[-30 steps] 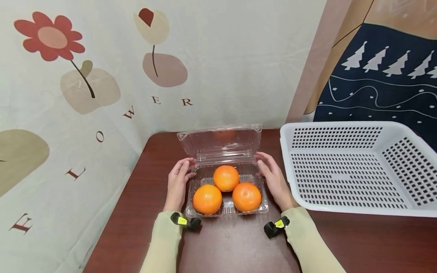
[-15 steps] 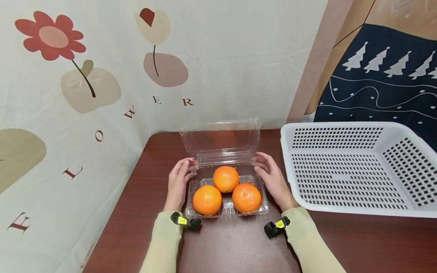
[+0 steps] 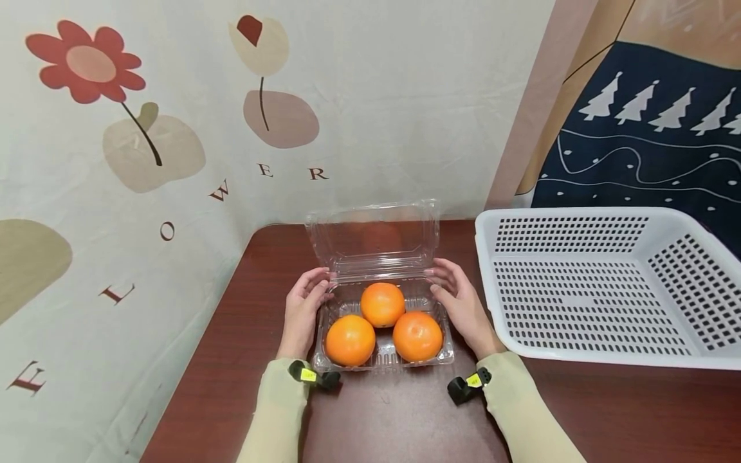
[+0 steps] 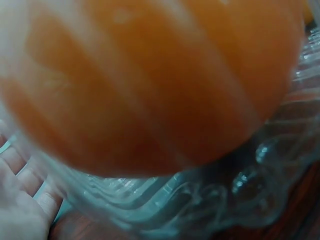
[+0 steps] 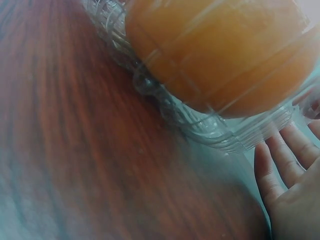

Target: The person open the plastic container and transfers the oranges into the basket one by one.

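A clear plastic clamshell box (image 3: 384, 361) sits on the table with its lid (image 3: 376, 231) raised at the back. Inside lie three oranges: one at the back (image 3: 383, 305), one front left (image 3: 350, 340) and one front right (image 3: 417, 336). My left hand (image 3: 302, 308) grips the box's left side near the hinge, thumb at the rim. Across from it, my right hand (image 3: 463, 305) holds the right side the same way. Each wrist view shows an orange (image 4: 165, 90) through the plastic wall, with fingers (image 5: 287, 157) against the outside.
To the right stands a white perforated plastic basket (image 3: 492, 289), close to my right hand. The dark red wooden table (image 3: 231, 360) meets a printed cloth (image 3: 376, 128) at the back and left. A navy cloth with tree prints hangs at the back right.
The lid has swung up to a more upright angle. My right thumb has shifted inward onto the box's rim. The oranges stay in their places.
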A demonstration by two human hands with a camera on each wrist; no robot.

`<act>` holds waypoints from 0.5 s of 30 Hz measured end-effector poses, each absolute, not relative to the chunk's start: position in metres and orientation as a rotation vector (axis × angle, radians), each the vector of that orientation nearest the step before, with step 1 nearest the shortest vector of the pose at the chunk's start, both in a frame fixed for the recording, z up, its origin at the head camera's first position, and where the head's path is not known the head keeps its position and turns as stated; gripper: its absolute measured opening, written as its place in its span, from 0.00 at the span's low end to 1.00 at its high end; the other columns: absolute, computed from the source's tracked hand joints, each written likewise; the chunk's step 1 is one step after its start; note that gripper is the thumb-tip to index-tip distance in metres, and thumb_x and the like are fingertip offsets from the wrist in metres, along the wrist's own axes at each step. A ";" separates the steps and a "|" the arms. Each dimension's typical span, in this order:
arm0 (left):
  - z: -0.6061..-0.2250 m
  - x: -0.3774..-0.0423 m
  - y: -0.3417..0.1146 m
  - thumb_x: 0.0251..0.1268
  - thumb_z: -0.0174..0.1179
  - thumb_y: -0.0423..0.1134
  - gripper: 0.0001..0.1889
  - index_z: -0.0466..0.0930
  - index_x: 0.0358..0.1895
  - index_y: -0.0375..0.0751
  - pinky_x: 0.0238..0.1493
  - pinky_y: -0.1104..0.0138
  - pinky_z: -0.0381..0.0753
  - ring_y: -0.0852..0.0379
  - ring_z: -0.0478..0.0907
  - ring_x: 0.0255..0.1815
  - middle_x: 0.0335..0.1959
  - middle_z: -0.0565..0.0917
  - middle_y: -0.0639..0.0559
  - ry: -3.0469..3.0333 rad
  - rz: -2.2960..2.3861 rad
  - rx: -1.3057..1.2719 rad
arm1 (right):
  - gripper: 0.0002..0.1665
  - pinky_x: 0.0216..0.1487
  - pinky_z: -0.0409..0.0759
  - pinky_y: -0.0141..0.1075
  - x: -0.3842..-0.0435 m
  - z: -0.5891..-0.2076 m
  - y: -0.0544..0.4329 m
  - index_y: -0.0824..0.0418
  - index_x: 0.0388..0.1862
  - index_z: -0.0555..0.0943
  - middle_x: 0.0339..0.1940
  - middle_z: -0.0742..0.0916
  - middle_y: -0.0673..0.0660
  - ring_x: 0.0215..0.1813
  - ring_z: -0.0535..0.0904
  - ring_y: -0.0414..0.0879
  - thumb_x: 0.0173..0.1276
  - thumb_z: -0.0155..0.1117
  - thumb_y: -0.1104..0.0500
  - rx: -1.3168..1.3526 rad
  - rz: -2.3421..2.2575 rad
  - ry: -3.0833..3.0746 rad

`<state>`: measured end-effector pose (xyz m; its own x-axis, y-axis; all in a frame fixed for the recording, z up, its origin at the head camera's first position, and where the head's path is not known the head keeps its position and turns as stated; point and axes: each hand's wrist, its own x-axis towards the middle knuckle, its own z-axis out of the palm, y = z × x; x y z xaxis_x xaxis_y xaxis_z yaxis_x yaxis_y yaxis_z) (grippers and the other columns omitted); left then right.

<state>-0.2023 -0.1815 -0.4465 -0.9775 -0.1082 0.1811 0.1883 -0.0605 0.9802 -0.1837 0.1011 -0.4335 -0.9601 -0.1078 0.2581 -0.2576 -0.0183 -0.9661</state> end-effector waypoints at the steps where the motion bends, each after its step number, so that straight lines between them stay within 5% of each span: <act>1: -0.447 -0.202 -0.181 0.62 0.54 0.37 0.16 0.72 0.52 0.35 0.42 0.64 0.77 0.51 0.76 0.45 0.46 0.79 0.42 -2.004 -2.145 -0.086 | 0.27 0.44 0.74 0.28 -0.184 -0.434 0.101 0.67 0.63 0.60 0.53 0.75 0.67 0.55 0.71 0.57 0.64 0.51 0.71 0.399 2.131 -2.123; 15: -0.449 -0.205 -0.179 0.59 0.58 0.39 0.16 0.74 0.49 0.37 0.40 0.66 0.77 0.49 0.77 0.41 0.43 0.79 0.43 -2.093 -2.064 -0.072 | 0.28 0.44 0.74 0.29 -0.184 -0.435 0.102 0.67 0.63 0.60 0.52 0.75 0.68 0.55 0.71 0.59 0.64 0.51 0.71 0.405 2.121 -2.127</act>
<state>-0.2047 -0.1794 -0.4494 -0.9787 -0.1057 0.1760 0.1745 0.0233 0.9844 -0.1840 0.1015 -0.4348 -0.9582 -0.1098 0.2642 -0.2645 -0.0122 -0.9643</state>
